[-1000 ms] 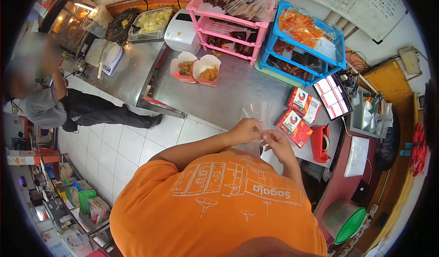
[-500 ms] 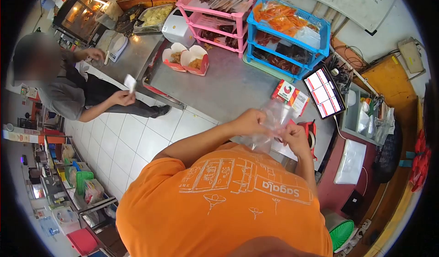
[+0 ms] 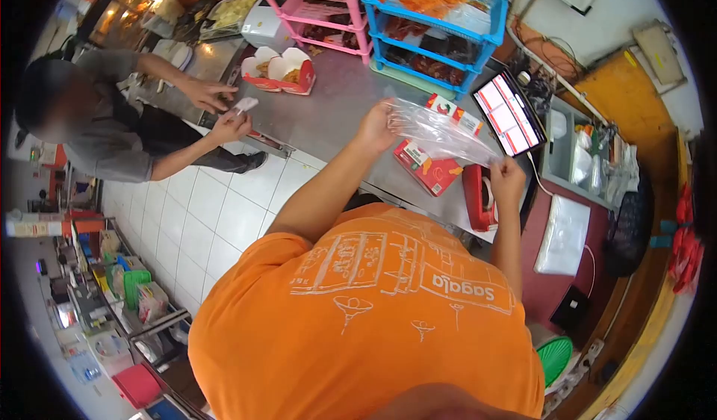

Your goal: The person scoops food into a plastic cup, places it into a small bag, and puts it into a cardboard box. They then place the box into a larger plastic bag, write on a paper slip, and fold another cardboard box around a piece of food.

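Observation:
A clear plastic bag (image 3: 442, 130) is stretched between my two hands above the counter. My left hand (image 3: 377, 126) is closed on its left end, and my right hand (image 3: 507, 179) pinches the right end. Under the bag lies a red printed box (image 3: 427, 168). Another red and white box (image 3: 454, 114) is partly covered by the bag, near the tablet. Just left of my right hand sits a red tape dispenser (image 3: 479, 196).
Two open boxes of fried food (image 3: 278, 71) stand on the steel counter (image 3: 336, 84). Behind them are a pink rack (image 3: 328, 13) and a blue rack (image 3: 437, 35) of packets. A tablet (image 3: 509, 114) stands at right. At left, a co-worker (image 3: 112, 121) holds a small white item.
My hands have moved apart and forward, stretching the bunched bag wide. The red box beneath now shows. The co-worker's hands have come together around the white item.

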The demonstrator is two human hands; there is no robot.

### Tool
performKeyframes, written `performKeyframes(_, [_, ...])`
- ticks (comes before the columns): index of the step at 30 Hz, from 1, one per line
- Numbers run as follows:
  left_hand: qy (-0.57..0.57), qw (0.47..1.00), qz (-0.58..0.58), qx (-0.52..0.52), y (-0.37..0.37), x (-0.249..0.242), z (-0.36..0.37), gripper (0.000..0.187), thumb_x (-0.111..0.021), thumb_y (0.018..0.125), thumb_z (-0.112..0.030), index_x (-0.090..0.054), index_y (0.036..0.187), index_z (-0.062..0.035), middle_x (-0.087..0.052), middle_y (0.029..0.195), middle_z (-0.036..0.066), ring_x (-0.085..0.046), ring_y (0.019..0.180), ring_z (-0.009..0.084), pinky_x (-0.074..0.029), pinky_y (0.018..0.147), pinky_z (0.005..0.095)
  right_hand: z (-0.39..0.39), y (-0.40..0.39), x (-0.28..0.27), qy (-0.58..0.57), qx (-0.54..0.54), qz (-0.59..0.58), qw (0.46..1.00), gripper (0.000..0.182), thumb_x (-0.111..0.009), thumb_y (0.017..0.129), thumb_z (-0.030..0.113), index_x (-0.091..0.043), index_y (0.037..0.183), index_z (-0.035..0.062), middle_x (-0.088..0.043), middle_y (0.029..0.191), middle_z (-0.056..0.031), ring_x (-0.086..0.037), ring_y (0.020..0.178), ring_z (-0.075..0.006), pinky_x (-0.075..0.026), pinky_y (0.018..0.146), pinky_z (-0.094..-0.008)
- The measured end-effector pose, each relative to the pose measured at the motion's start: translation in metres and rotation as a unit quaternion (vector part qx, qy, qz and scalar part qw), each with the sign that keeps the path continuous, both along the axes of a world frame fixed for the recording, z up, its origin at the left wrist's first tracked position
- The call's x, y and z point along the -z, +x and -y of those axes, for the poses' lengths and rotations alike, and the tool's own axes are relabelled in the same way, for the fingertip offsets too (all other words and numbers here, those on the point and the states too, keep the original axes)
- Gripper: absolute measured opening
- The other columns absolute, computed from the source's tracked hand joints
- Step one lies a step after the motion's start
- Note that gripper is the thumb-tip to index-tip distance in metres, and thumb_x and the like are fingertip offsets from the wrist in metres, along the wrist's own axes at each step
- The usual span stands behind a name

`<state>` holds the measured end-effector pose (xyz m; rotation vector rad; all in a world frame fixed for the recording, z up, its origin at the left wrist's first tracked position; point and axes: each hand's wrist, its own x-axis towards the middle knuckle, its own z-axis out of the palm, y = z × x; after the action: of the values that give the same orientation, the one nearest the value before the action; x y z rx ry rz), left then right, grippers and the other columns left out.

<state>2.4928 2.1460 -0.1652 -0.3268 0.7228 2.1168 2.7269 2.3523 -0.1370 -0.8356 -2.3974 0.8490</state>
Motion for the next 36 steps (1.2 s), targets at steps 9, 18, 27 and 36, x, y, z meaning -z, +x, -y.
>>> performKeyframes(9, [-0.266, 0.823, -0.498, -0.061, 0.012, -0.021, -0.007, 0.014, -0.052, 0.092, -0.021, -0.055, 0.086, -0.009, -0.049, 0.064, 0.0, -0.046, 0.055, 0.0071, -0.037, 0.051, 0.0212, -0.022, 0.032, -0.011, 0.02, 0.072, -0.03, 0.997, 0.026, -0.068, 0.074, 0.014, -0.046, 0.069, 0.0011, -0.051, 0.066, -0.0136, -0.047, 0.059, -0.0273, -0.04, 0.056, -0.0355])
performKeyframes(18, [-0.385, 0.519, -0.757, 0.091, 0.063, -0.061, -0.006, 0.03, -0.061, 0.085, -0.019, -0.056, 0.111, -0.005, -0.063, 0.092, 0.013, -0.06, 0.085, 0.0193, -0.048, 0.074, 0.0335, -0.008, -0.029, 0.008, -0.212, -0.03, -0.182, 0.96, 0.014, -0.051, 0.078, 0.0, -0.053, 0.092, 0.0035, -0.056, 0.078, -0.0071, -0.055, 0.075, -0.0172, -0.046, 0.07, -0.0301])
performKeyframes(27, [-0.126, 0.937, -0.181, 0.272, 0.053, -0.067, 0.046, 0.02, -0.064, 0.081, -0.013, -0.061, 0.099, -0.0045, -0.061, 0.09, 0.006, -0.057, 0.083, 0.0159, -0.047, 0.072, 0.0278, -0.042, -0.008, 0.014, 0.042, -0.022, -0.071, 0.996, 0.011, -0.054, 0.063, -0.007, -0.046, 0.067, -0.0008, -0.048, 0.066, -0.015, -0.044, 0.062, -0.0324, -0.039, 0.059, -0.0349])
performKeyframes(36, [-0.036, 0.986, -0.157, 0.044, 0.008, -0.045, 0.071, 0.034, -0.061, 0.085, -0.02, -0.058, 0.113, -0.0032, -0.061, 0.092, 0.004, -0.056, 0.085, 0.0102, -0.046, 0.072, 0.0272, 0.015, -0.02, 0.024, -0.044, -0.008, 0.018, 0.999, 0.026, -0.062, 0.057, -0.009, -0.041, 0.07, 0.0014, -0.044, 0.064, -0.0081, -0.045, 0.063, -0.0217, -0.039, 0.06, -0.0328])
